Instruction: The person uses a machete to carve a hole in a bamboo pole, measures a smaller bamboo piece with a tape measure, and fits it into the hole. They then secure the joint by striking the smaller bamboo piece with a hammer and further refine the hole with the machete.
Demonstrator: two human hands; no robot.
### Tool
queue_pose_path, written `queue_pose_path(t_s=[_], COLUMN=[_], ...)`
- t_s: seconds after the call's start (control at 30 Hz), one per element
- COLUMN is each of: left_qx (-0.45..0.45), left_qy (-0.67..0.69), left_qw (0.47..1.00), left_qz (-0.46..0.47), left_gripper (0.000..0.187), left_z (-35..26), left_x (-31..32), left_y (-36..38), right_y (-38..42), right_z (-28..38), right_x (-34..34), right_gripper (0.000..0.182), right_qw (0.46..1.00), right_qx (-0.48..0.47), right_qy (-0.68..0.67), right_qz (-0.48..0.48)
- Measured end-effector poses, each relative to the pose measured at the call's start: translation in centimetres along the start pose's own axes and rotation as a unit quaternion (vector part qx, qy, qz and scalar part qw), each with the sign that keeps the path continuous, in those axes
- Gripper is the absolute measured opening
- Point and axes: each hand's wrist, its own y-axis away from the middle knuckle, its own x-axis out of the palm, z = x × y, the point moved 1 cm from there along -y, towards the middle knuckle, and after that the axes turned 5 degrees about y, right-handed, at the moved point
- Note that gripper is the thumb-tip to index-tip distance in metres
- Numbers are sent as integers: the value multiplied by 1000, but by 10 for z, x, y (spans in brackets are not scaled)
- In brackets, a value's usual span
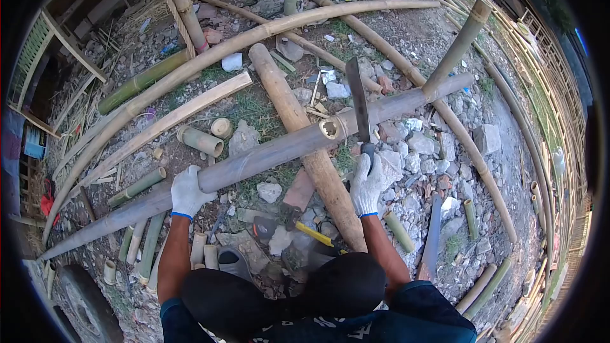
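My left hand (190, 193), in a white knit glove with a blue cuff, grips a long grey bamboo pole (260, 157) on the left. The pole slants up to the right and lies across a thick log (333, 187). A cut opening with a pale rim shows on its upper side near the log. In my right hand (367, 185), also gloved, is the dark handle of a machete (359, 98). Its blade points up and away, passing in front of the pole just right of the opening. My right fingers are closed round the handle.
A handsaw (433, 232) lies at the right. A yellow-handled tool (314, 234) is near my feet. Cut bamboo pieces (202, 141) and broken stones (422, 143) cover the ground. A curved bamboo pole (267, 27) arches beyond, and a tyre (89, 305) sits lower left.
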Motion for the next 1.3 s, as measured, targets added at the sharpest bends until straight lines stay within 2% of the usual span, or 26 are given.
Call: queue_pose_path(t_s=[0.07, 0.1, 0.13, 0.23, 0.27, 0.37, 0.4, 0.5, 0.63, 0.67, 0.77, 0.87, 0.93, 0.97, 1.03, 1.1, 1.13, 1.17, 1.23, 1.3], left_qx=[1, 5, -3, 6, 3, 3, 1, 0, -3, -4, 2, -1, 5, 6, 3, -2, 2, 7, 11, 18], left_qy=[-5, -3, -4, -9, -10, -9, -8, -4, -6, -3, 6, 0, -1, 0, 4, 15, 12, 7, 6, 11], left_qw=[1000, 1000, 1000, 1000, 1000, 1000, 1000, 1000, 1000, 1000, 1000, 1000, 1000, 1000, 1000, 1000, 1000, 1000, 1000, 1000], left_qz=[7, 0, 12, -3, -1, 5, 4, 1, 0, -8, -8, 0, -12, -21, -19, -16, -18, -21, -20, -15], left_gripper=[79, 80, 81, 79, 79, 79, 79, 80, 79, 78, 78, 80, 80, 79, 78, 77, 77, 77, 76, 75], left_z=[4, 0, -2, 2, 4, -1, -1, 2, 0, 0, -2, -2, -1, -1, -4, -2, -2, -2, -1, 4], left_x=[3, 1, -1, 2, 3, 2, 0, 1, 2, 2, 0, 0, 2, 3, 3, 2, 2, 1, 0, 3], left_y=[6, 0, -1, 0, 2, 1, -2, 0, -1, 0, 1, 0, 3, 3, 0, 2, 3, 3, 5, 1], right_y=[6, 0, -4, 3, 7, -4, -7, 7, -5, 1, 3, 1, 27, 36, 55, 71, 76, 80, 82, 76], right_z=[-36, -29, -24, -1, -1, -23, -17, -8, -38, -39, -44, -35, -28, -50, -82, -93, -108, -120, -131, -124], right_x=[13, 12, 6, 7, 11, 10, 8, 8, 16, 19, 19, -6, -27, -31, -43, -61, -67, -70, -76, -69], right_gripper=[36, 35, 33, 33, 33, 32, 33, 34, 34, 34, 35, 34, 35, 34, 34, 43, 48, 50, 53, 53], right_qw=[997, 992, 986, 996, 999, 983, 985, 997, 995, 997, 992, 996, 999, 996, 993, 971, 965, 960, 959, 928], right_qx=[-44, -75, -107, -83, -44, -105, -129, -70, -14, -72, -44, -39, 22, 82, 24, 36, 71, 29, 34, -6], right_qy=[43, 62, 114, 25, -5, 140, 104, 25, 33, 18, 60, 36, 0, -34, 25, 160, 192, 198, 242, 349], right_qz=[56, 77, 64, -29, -26, 61, 46, -1, 95, 37, 107, 67, 33, 7, -109, -175, -165, -194, -146, -129])
